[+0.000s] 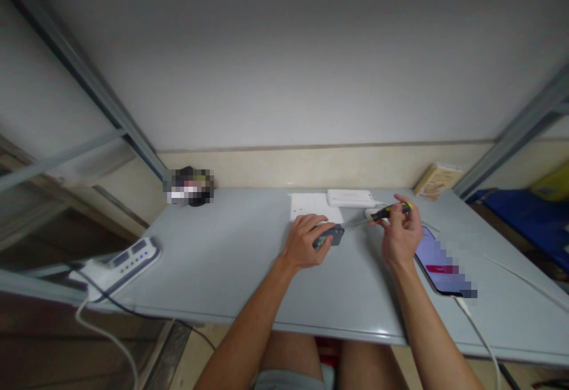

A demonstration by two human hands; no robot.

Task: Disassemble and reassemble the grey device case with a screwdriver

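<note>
My left hand (pixel 306 239) rests on the grey table (pixel 231 259), fingers curled over a small dark flat device (pixel 331 236) and pressing it down. My right hand (pixel 402 233) is closed on a screwdriver (pixel 389 211) with a black and yellow handle. Its thin shaft points left, towards the dark device. A white sheet (pixel 311 205) lies just behind my left hand.
A white box (pixel 351 198) sits behind the sheet. A phone (pixel 438 262) with a lit screen and a white cable lies right of my right hand. A power strip (pixel 127 259) is at the table's left edge, a cardboard packet (pixel 438 179) against the wall.
</note>
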